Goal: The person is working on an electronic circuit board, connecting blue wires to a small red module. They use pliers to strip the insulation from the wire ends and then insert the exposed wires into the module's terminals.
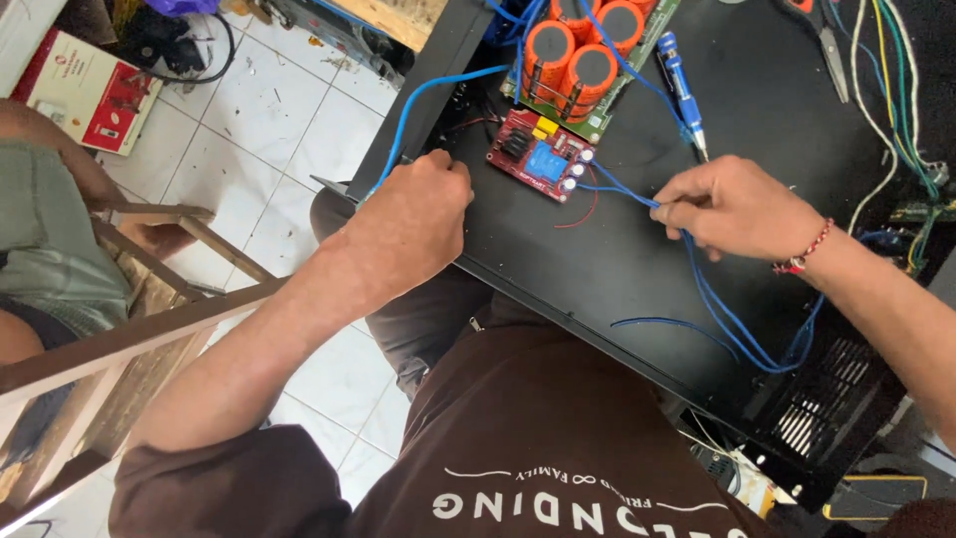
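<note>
A: Two hands, what do they hold?
B: The right hand [732, 207] pinches thin blue wires [717, 299] beside the small red circuit board [540, 155]; the left hand [413, 214] is curled shut, perhaps on a wire.
A: The black metal case [637, 249]?
B: Holds three orange cylindrical capacitors [583, 45].

Black metal chassis panel [637, 259] serves as work surface. Small red circuit board [538, 154] lies on it; orange capacitors [583, 45] just behind board, blue screwdriver [682, 90] right of it, blue wires [737, 319] trailing nearer the person.
</note>
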